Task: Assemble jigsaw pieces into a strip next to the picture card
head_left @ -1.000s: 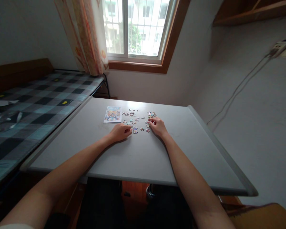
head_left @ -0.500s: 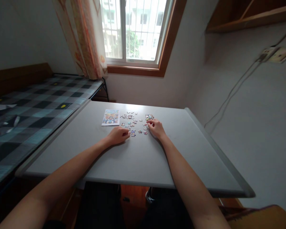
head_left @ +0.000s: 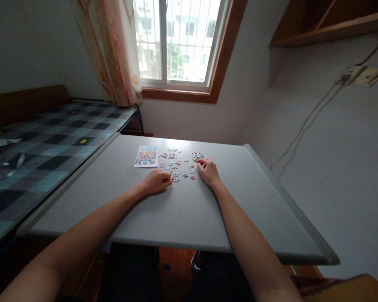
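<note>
Small jigsaw puzzle pieces [head_left: 171, 156] lie scattered over the table. My left hand [head_left: 159, 181] rests on the tabletop with its fingers curled, its fingertips beside a small joined block of puzzle pieces [head_left: 176, 178]. Whether a piece is under or in those fingers is hidden. Off to the right, my right hand [head_left: 208, 171] has finger and thumb bent into a pinch at the near edge of a heap of puzzle pieces [head_left: 197, 156]. Anything between those fingertips is too small to make out. A printed penguin picture [head_left: 146, 156] lies flat beyond my left hand.
The pieces lie on a grey table [head_left: 176, 218] with raised side edges. A bed with a checked cover [head_left: 50, 138] stands along the left. Ahead are a curtain [head_left: 113, 54] and a barred window [head_left: 182, 42]. A cable [head_left: 305, 121] hangs down the right wall.
My right hand has drawn back slightly to the right, near the heap. My left hand stays by the joined block. The whole view has shifted slightly.
</note>
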{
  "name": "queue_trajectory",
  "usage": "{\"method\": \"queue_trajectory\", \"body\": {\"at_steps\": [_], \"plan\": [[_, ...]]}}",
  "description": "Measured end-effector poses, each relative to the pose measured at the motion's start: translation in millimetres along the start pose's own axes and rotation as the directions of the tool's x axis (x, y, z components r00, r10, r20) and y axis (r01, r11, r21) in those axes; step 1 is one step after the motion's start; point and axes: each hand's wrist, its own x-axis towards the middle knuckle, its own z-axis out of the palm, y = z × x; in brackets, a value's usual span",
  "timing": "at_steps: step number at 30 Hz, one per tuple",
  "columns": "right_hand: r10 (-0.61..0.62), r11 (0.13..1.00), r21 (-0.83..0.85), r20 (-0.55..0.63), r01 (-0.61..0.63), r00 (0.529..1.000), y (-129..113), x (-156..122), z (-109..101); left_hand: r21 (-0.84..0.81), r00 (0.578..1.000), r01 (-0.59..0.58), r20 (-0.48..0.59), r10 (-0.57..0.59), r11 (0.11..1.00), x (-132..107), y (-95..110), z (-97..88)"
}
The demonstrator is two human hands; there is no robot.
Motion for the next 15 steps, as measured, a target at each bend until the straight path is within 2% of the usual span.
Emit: {"method": "queue_trajectory", "body": {"at_steps": [5,9,15], "plan": [[0.125,0.989,-0.071,-0.075,-0.131,0.989,5,3,-5,0.016,0.999,0.021,0.036,-0.022,1.0,1,-1,0.4],[0.203,0.976,-0.075,-0.008,-0.203,0.979,2,1,-7,0.021,0.998,0.024,0.053,-0.025,1.0,1,-1,-0.1],[0.196,0.968,-0.176,0.074,-0.18,0.978,-7,-3,-7,0.034,0.997,0.023,0.067,-0.025,0.999,1,0,-1.2]]}}
